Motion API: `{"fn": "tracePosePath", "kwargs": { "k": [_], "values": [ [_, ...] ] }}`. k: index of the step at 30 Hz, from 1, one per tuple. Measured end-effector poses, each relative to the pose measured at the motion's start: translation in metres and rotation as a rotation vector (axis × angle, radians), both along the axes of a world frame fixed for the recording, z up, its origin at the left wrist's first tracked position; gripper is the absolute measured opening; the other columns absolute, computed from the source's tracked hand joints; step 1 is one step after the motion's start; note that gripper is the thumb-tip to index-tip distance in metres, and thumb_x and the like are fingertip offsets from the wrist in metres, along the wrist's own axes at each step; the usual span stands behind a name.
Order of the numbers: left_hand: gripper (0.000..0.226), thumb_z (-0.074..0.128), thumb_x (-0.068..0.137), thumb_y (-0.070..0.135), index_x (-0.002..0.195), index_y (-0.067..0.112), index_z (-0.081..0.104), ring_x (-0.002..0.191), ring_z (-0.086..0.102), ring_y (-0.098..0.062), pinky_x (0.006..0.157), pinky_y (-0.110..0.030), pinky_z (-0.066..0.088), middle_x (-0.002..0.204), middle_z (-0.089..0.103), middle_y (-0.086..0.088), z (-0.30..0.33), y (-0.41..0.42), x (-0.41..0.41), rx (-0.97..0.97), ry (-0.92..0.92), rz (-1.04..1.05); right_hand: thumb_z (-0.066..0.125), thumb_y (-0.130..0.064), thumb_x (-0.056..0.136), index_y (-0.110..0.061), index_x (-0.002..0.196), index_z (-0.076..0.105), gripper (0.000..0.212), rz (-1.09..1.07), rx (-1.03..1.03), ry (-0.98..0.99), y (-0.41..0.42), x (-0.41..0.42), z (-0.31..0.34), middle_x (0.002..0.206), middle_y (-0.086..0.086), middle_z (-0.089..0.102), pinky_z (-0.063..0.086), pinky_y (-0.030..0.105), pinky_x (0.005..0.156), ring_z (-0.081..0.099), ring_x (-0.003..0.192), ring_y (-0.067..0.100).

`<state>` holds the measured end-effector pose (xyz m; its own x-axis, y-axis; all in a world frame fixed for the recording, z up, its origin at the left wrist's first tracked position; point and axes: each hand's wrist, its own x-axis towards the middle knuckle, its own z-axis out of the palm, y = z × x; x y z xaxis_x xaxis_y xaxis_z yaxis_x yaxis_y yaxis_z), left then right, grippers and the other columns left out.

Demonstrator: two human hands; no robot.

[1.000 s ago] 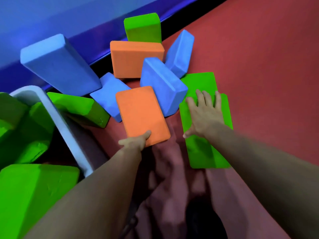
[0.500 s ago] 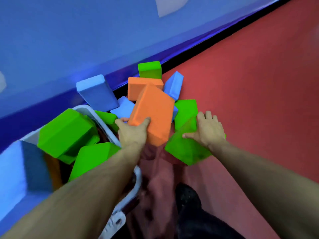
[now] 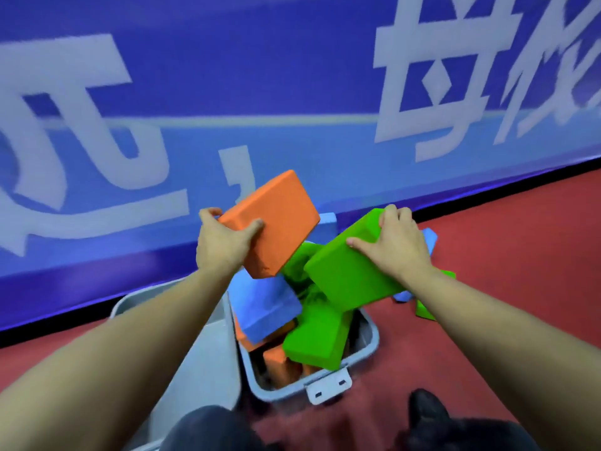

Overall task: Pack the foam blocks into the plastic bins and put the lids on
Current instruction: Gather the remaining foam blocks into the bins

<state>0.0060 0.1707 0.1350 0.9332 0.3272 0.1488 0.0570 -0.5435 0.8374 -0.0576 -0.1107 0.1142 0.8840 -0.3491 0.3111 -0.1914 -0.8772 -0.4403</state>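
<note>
Overhead, left hand (image 3: pixel 224 244) clamped orange block (image 3: pixel 271 222), right hand (image 3: pixel 395 245) clamped green block (image 3: pixel 348 271), both above open bin (image 3: pixel 369 340). Judged best: lay blocks flat into gaps, or lid won't seat. Counted in bin: two green, one blue, some orange. Few blocks remained on floor (image 3: pixel 520 255).

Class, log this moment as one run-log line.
left hand: grips orange foam block | right hand: grips green foam block | grey plastic bin: part-filled, lid off
</note>
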Motion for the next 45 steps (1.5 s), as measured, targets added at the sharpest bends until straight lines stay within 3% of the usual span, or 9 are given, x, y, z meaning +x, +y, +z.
{"fn": "tracePosePath", "kwargs": {
  "k": [5, 12, 19, 29, 33, 37, 41, 45],
  "values": [
    [0.092, 0.081, 0.064, 0.063, 0.135, 0.023, 0.038, 0.114, 0.062, -0.031, 0.092, -0.045, 0.051, 0.127, 0.061, -0.004, 0.011, 0.135, -0.032, 0.062, 0.025, 0.121, 0.075, -0.064, 0.074, -0.023, 0.096, 0.037, 0.06, 0.154, -0.023, -0.029, 0.119, 0.01, 0.013, 0.107, 0.011, 0.059, 0.044, 0.047, 0.089, 0.055, 0.106, 0.037],
    [0.094, 0.08, 0.067, 0.063, 0.14, 0.026, 0.035, 0.12, 0.06, -0.032, 0.091, -0.044, 0.046, 0.133, 0.06, -0.006, -0.006, 0.279, -0.058, 0.263, 0.12, 0.21, 0.075, -0.065, 0.07, -0.028, 0.089, 0.04, 0.054, 0.321, -0.341, -0.052, 0.245, 0.041, 0.026, 0.104, 0.003, 0.056, 0.039, 0.043, 0.088, 0.05, 0.104, 0.032],
    [0.088, 0.074, 0.069, 0.068, 0.138, 0.029, 0.036, 0.118, 0.061, -0.031, 0.09, -0.044, 0.046, 0.132, 0.06, 0.0, -0.072, 0.336, -0.055, 0.418, 0.247, 0.169, 0.069, -0.071, 0.072, -0.023, 0.092, 0.042, 0.058, 0.477, -0.253, -0.108, 0.343, 0.064, -0.006, 0.1, 0.002, 0.053, 0.043, 0.044, 0.084, 0.051, 0.097, 0.029],
    [0.084, 0.073, 0.075, 0.063, 0.148, 0.035, 0.043, 0.12, 0.058, -0.03, 0.094, -0.042, 0.05, 0.138, 0.051, 0.001, -0.217, 0.358, -0.042, 0.558, 0.369, -0.038, 0.077, -0.061, 0.071, -0.029, 0.084, 0.036, 0.053, 0.722, -0.126, 0.29, 0.387, 0.06, -0.177, 0.096, -0.009, 0.043, 0.041, 0.036, 0.087, 0.049, 0.099, 0.02],
    [0.083, 0.073, 0.079, 0.055, 0.151, 0.027, 0.041, 0.122, 0.055, -0.033, 0.102, -0.041, 0.044, 0.144, 0.05, -0.005, -0.272, 0.358, -0.041, 0.65, 0.447, -0.165, 0.075, -0.058, 0.075, -0.029, 0.087, 0.039, 0.048, 0.887, -0.248, 0.447, 0.39, 0.051, -0.229, 0.102, -0.01, 0.045, 0.038, 0.035, 0.086, 0.049, 0.102, 0.018],
    [0.082, 0.065, 0.085, 0.059, 0.154, 0.028, 0.034, 0.125, 0.052, -0.033, 0.104, -0.043, 0.042, 0.148, 0.045, -0.006, -0.314, 0.353, -0.044, 0.684, 0.542, -0.236, 0.075, -0.053, 0.078, -0.028, 0.091, 0.041, 0.044, 1.058, -0.369, 0.572, 0.408, 0.045, -0.263, 0.11, -0.007, 0.051, 0.035, 0.036, 0.094, 0.049, 0.107, 0.019],
    [0.081, 0.059, 0.092, 0.052, 0.159, 0.029, 0.019, 0.135, 0.047, -0.034, 0.109, -0.047, 0.041, 0.158, 0.031, -0.007, -0.342, 0.349, -0.043, 0.523, 0.703, -0.31, 0.072, -0.043, 0.086, -0.029, 0.119, 0.055, 0.04, 1.02, -0.231, 0.805, 0.406, 0.044, -0.295, 0.135, -0.007, 0.051, 0.034, 0.036, 0.104, 0.047, 0.128, 0.02],
    [0.081, 0.057, 0.099, 0.04, 0.162, 0.025, 0.007, 0.136, 0.048, -0.034, 0.115, -0.033, 0.036, 0.164, 0.019, -0.011, -0.35, 0.349, -0.045, 0.311, 0.806, -0.432, 0.068, -0.039, 0.091, -0.026, 0.139, 0.053, 0.052, 1.006, -0.051, 0.92, 0.397, 0.04, -0.306, 0.154, -0.007, 0.038, 0.034, 0.029, 0.115, 0.045, 0.136, 0.02]
  ]
}}
